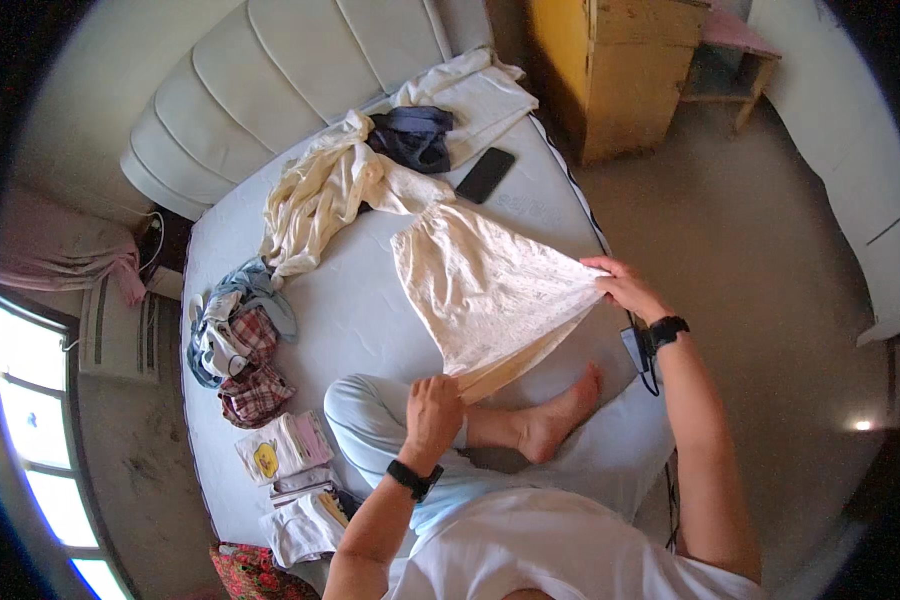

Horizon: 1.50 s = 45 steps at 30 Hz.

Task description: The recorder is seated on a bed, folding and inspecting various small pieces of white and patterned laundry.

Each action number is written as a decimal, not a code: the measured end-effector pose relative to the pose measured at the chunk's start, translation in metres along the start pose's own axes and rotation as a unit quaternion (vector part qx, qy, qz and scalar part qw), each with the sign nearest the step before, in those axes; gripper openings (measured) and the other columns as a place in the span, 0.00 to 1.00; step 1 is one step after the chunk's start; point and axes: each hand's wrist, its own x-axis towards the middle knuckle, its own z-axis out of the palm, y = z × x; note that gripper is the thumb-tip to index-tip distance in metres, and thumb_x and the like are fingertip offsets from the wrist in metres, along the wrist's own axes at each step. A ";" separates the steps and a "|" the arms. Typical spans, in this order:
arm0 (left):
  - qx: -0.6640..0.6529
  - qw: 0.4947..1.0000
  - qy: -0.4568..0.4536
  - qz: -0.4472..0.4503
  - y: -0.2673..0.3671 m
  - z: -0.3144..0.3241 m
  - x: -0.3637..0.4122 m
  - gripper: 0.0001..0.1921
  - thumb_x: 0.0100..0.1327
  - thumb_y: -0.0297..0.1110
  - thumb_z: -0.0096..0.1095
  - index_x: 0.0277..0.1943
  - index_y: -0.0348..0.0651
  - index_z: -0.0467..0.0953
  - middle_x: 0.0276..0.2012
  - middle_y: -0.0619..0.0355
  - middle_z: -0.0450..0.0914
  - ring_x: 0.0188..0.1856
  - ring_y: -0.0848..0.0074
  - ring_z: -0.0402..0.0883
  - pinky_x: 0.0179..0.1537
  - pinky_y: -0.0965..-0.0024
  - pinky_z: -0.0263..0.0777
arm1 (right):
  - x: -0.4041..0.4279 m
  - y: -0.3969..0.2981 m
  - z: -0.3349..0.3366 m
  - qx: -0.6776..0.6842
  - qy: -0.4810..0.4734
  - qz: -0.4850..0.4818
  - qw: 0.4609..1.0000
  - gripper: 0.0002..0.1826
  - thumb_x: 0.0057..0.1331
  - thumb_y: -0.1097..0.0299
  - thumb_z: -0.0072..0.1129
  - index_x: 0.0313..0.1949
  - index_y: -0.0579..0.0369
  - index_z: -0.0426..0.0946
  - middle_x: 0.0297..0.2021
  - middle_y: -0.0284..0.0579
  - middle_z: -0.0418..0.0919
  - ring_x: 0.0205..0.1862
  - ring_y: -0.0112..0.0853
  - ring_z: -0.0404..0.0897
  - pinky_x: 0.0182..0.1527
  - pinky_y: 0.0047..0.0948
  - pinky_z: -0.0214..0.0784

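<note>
A cream patterned garment with a gathered elastic waist (495,289) is spread over the mattress (352,300) before me, its waist end pointing away. My left hand (433,420) is closed on its near left corner, beside my bent knee. My right hand (622,286) pinches the opposite corner of the hem between thumb and fingers, near the mattress's right edge. The hem is stretched between both hands and gapes slightly, showing the inside. The waist end touches a crumpled cream cloth (315,195).
A black phone (485,175) and dark blue clothing (414,137) lie beyond the garment. Crumpled clothes (244,337) and folded clothes (285,450) line the left side. A cable with a small grey box (633,349) lies by my right wrist. A wooden cabinet (630,82) stands at the back right.
</note>
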 end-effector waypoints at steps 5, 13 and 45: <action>-0.146 0.973 0.172 -0.039 0.002 -0.103 -0.001 0.09 0.46 0.24 0.60 0.33 0.39 0.73 0.35 0.51 0.77 0.38 0.59 0.75 0.42 0.61 0.69 | -0.040 -0.082 -0.023 0.004 0.028 -0.085 0.996 0.13 0.61 0.70 0.47 0.45 0.50 0.76 0.33 0.29 0.75 0.26 0.17 0.67 0.28 0.17 0.62; -0.437 0.851 0.281 -0.074 0.014 -0.236 -0.024 0.08 0.43 0.23 0.60 0.30 0.36 0.73 0.32 0.51 0.78 0.33 0.69 0.78 0.36 0.73 0.69 | -0.144 -0.191 -0.062 0.098 0.125 -0.246 0.956 0.14 0.62 0.67 0.51 0.45 0.59 0.74 0.38 0.36 0.77 0.35 0.19 0.72 0.37 0.19 0.64; -0.351 0.928 0.052 -0.118 -0.050 -0.049 -0.020 0.08 0.53 0.19 0.52 0.35 0.37 0.76 0.32 0.52 0.76 0.33 0.68 0.78 0.33 0.73 0.70 | -0.119 -0.006 0.035 0.107 0.026 0.069 0.992 0.12 0.62 0.68 0.50 0.42 0.58 0.78 0.25 0.29 0.75 0.25 0.18 0.70 0.30 0.17 0.64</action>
